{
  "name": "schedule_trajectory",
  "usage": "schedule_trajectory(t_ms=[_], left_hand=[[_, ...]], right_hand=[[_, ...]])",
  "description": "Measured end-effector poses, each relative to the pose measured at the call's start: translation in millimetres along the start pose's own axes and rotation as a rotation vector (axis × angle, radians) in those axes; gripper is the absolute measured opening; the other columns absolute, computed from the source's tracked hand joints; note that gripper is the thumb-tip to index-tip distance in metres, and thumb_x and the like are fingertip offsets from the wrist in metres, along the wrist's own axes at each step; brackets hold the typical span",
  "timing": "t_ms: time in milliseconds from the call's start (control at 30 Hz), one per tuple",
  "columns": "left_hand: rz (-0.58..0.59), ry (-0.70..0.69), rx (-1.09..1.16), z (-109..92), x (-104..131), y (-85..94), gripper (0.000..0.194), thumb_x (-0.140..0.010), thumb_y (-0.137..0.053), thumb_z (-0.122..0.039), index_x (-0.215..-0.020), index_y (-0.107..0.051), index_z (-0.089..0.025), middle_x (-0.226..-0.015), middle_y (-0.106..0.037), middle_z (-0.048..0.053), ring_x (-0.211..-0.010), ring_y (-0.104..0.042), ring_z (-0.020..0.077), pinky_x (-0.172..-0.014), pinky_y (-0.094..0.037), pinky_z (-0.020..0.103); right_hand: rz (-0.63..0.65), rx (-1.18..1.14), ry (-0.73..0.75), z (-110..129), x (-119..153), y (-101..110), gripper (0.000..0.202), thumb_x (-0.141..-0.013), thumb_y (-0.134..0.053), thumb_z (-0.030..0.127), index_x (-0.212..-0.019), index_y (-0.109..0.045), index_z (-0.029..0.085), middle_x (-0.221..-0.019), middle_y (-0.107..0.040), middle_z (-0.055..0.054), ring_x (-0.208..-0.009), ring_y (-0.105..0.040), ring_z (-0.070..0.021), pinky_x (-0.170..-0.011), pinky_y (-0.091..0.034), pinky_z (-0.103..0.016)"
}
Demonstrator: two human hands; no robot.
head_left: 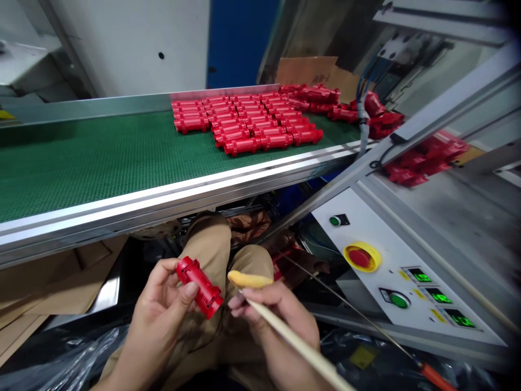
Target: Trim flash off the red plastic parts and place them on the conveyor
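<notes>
My left hand (163,301) is closed around a red ribbed plastic tube (200,288), held tilted above my lap, thumb along its side. To its right my right hand (280,320) grips a long pale stick-like tool (299,342) whose tip lies near the fingertips; what the tip is like I cannot make out. A yellow finger cot (249,280) covers one finger of that hand. A small gap separates the right fingertips from the tube. Several like red tubes (244,117) lie in neat rows on the green conveyor belt (118,157) ahead.
The conveyor's metal rail (163,201) runs across in front of my knees. More red parts are heaped at the belt's right end, before a cardboard box (307,70). On the right stands a control panel (366,231) with a red stop button (360,258). Cardboard sheets (52,282) lie at left.
</notes>
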State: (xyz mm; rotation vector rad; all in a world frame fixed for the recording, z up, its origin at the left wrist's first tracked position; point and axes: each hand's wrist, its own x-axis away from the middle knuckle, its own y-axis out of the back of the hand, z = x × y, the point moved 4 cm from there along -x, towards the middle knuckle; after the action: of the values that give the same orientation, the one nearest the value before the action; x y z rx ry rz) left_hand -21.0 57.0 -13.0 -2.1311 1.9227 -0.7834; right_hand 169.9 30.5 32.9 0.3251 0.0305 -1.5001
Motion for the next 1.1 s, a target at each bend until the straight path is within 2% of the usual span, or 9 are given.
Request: schedule_trajectory(t_ms=[100, 200, 400, 600, 867, 1000, 1100], left_hand=[[-0.003, -0.116, -0.123, -2.5, 3.6, 1.9, 0.026, -0.089, -0.081, -0.030, -0.109, -0.065, -0.027, -0.091, -0.074, 0.000, -0.074, -0.068, 0.0140, -0.068, -0.060, 0.021], [-0.037, -0.180, -0.252, -5.7, 7.7, -0.6, 0.024, -0.090, -0.079, -0.031, -0.110, -0.067, -0.028, -0.092, -0.074, 0.000, -0.077, -0.067, 0.0132, -0.072, -0.057, 0.017], [-0.092, -0.165, -0.259, -11.0, 12.8, -9.0, 0.025, -0.088, -0.080, -0.035, -0.109, -0.068, -0.029, -0.094, -0.074, 0.000, -0.074, -0.066, 0.0139, -0.067, -0.055, 0.018], [-0.103, -0.158, -0.242, -11.1, 13.5, -7.6, 0.026, -0.086, -0.081, -0.035, -0.107, -0.069, -0.028, -0.086, -0.070, -0.001, -0.070, -0.064, 0.0146, -0.064, -0.055, 0.020], [-0.103, -0.154, -0.239, -11.6, 15.9, -8.2, 0.023, -0.085, -0.082, -0.034, -0.104, -0.070, -0.030, -0.083, -0.071, -0.003, -0.070, -0.066, 0.0135, -0.065, -0.056, 0.017], [-0.117, -0.160, -0.234, -11.0, 15.2, -6.0, 0.024, -0.085, -0.083, -0.032, -0.105, -0.071, -0.029, -0.090, -0.074, -0.001, -0.074, -0.068, 0.0137, -0.068, -0.057, 0.017], [-0.099, -0.149, -0.208, -10.4, 13.2, -5.3, 0.026, -0.085, -0.082, -0.033, -0.107, -0.069, -0.027, -0.088, -0.073, -0.001, -0.072, -0.066, 0.0141, -0.066, -0.057, 0.018]], right_hand=[[0.038, -0.148, -0.122, 1.4, -10.4, 5.8, 0.007, -0.100, -0.070, 0.025, -0.106, -0.074, 0.022, -0.090, -0.079, -0.006, -0.075, -0.077, -0.0169, -0.070, -0.066, -0.027], [0.055, -0.072, -0.116, 2.8, -12.2, 6.8, 0.006, -0.099, -0.070, 0.023, -0.103, -0.074, 0.022, -0.080, -0.075, -0.003, -0.067, -0.073, -0.0147, -0.062, -0.061, -0.024], [0.058, 0.017, -0.102, -0.5, -8.3, 4.9, 0.007, -0.099, -0.068, 0.024, -0.103, -0.074, 0.023, -0.080, -0.074, -0.002, -0.066, -0.072, -0.0151, -0.062, -0.058, -0.025], [0.058, 0.061, -0.100, -0.3, -6.9, 5.0, 0.007, -0.097, -0.069, 0.024, -0.101, -0.075, 0.022, -0.085, -0.075, -0.005, -0.071, -0.073, -0.0169, -0.063, -0.057, -0.027], [0.047, 0.168, -0.021, 14.4, -15.2, 4.9, 0.005, -0.093, -0.071, 0.019, -0.094, -0.075, 0.020, -0.080, -0.074, -0.004, -0.075, -0.073, -0.0174, -0.062, -0.054, -0.024], [0.101, 0.167, -0.064, 15.3, -17.0, 6.9, 0.004, -0.094, -0.070, 0.020, -0.094, -0.075, 0.019, -0.081, -0.074, -0.005, -0.075, -0.073, -0.0171, -0.063, -0.055, -0.025], [0.137, -0.001, -0.155, 10.8, -16.3, 9.3, 0.006, -0.098, -0.068, 0.023, -0.098, -0.073, 0.020, -0.082, -0.074, -0.004, -0.071, -0.073, -0.0150, -0.063, -0.058, -0.023]])
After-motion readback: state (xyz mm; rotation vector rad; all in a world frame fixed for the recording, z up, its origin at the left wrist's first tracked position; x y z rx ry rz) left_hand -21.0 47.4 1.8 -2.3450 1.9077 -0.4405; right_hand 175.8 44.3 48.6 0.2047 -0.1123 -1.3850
